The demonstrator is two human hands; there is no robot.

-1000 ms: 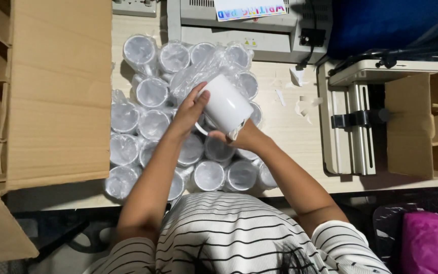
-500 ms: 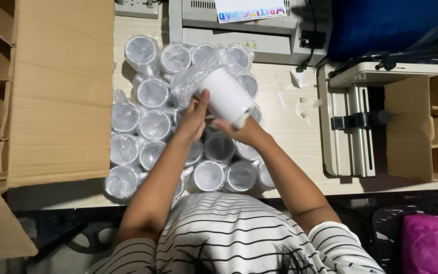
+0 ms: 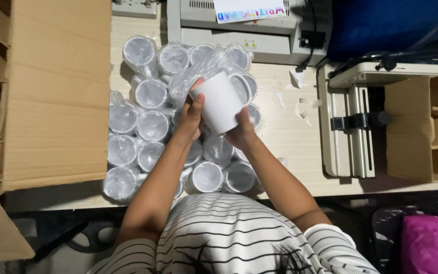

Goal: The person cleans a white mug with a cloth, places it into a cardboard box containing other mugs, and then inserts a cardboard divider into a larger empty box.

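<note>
I hold a plain white mug (image 3: 220, 103) above the table with both hands, its body tilted and its bottom toward me. My left hand (image 3: 191, 117) grips its left side, fingers curled over the top edge. My right hand (image 3: 241, 131) cups the lower right of the mug. Clear plastic wrap (image 3: 198, 71) hangs crumpled just behind the mug. Below and around it stand several white mugs in plastic bags (image 3: 150, 124), packed close together on the wooden table (image 3: 287, 132).
A large open cardboard box (image 3: 46, 96) with dividers lies at the left. A grey machine (image 3: 249, 30) sits at the table's back. A press-like device (image 3: 353, 122) and a second divided carton (image 3: 427, 127) stand at the right. A magenta bag (image 3: 432, 243) is low right.
The mug has shifted slightly up and left in my hands, and my left hand has slid further up around its rim. The wrapped mugs have not moved.
</note>
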